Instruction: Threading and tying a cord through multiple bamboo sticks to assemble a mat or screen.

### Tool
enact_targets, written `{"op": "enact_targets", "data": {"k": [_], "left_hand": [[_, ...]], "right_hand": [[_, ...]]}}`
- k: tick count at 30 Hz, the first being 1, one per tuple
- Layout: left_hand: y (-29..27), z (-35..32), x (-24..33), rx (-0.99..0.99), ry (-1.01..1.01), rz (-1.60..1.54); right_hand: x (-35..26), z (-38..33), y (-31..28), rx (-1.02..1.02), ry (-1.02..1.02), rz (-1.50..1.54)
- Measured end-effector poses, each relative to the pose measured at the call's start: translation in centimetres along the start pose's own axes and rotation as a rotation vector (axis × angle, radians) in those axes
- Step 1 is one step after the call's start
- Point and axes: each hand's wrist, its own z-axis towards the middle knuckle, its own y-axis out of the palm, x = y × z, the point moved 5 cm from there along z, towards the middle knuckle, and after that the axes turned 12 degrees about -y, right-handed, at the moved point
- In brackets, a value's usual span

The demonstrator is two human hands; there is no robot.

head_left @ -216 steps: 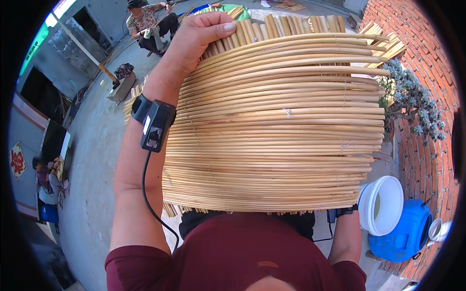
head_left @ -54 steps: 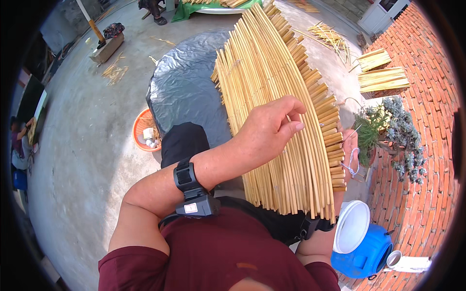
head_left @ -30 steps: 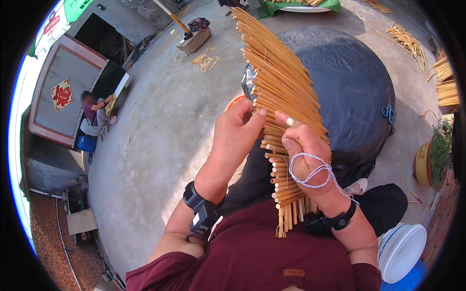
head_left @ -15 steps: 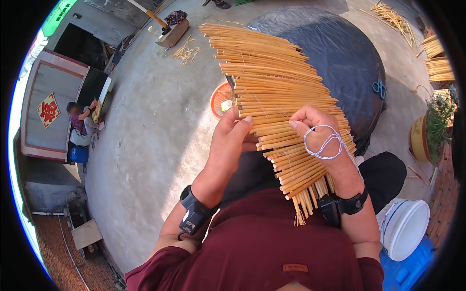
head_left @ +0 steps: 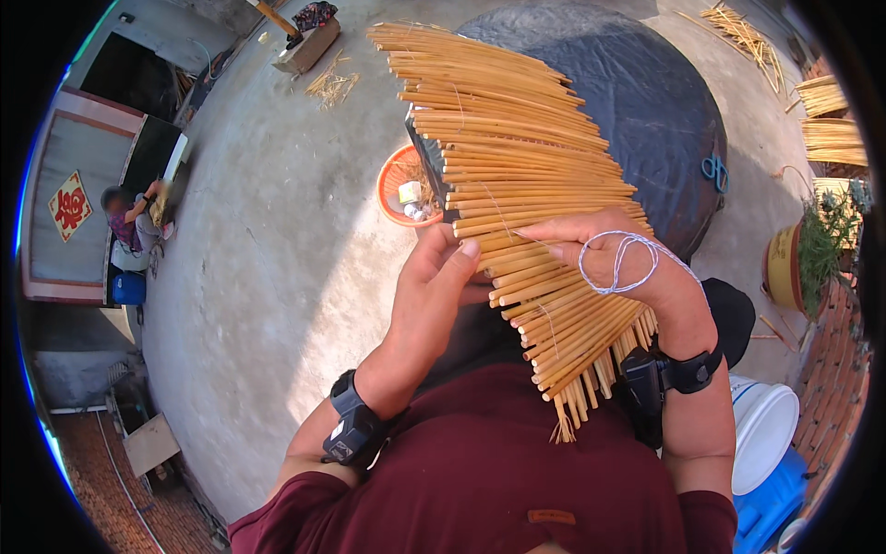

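Note:
A mat of straw-coloured plant stalks [head_left: 526,157], sewn side by side with fine thread, fans out over my lap and across a dark-covered round surface. At its left edge my left hand [head_left: 432,294] is closed on the stalk ends, thumb on top and fingers partly hidden underneath. My right hand [head_left: 609,249] lies over the mat, its thumb and forefinger pinching what looks like a thin needle [head_left: 535,239] against the stalks. White-and-blue thread [head_left: 616,290] hangs in loops across the back of that hand and trails past the wrist.
Blue-handled scissors [head_left: 714,173] lie on the dark plastic cover [head_left: 637,83]. An orange basket [head_left: 384,189] holds small items beside the mat. Right are a potted plant [head_left: 784,268], a white bucket [head_left: 766,434] and stalk bundles [head_left: 831,138]. Another person [head_left: 129,222] sits far left.
My right hand has turned so its fingers point left, and the needle now shows between the fingertips and the mat. My left hand keeps its hold. The view has shifted slightly.

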Motion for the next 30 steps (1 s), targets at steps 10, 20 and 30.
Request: {"op": "enact_targets", "data": {"k": [10, 20, 30], "left_hand": [[-0.4, -0.1, -1.3, -0.065, -0.031, -0.240], [-1.2, 0.3, -1.0, -0.060, -0.068, -0.135], [-2.8, 1.1, -2.5, 0.013, 0.060, -0.130]], "right_hand": [[0.4, 0.9, -0.8, -0.096, -0.060, 0.032], [0.0, 0.6, -0.1, -0.093, 0.052, -0.021], [-0.4, 0.8, 0.1, -0.068, 0.049, -0.020]]}}
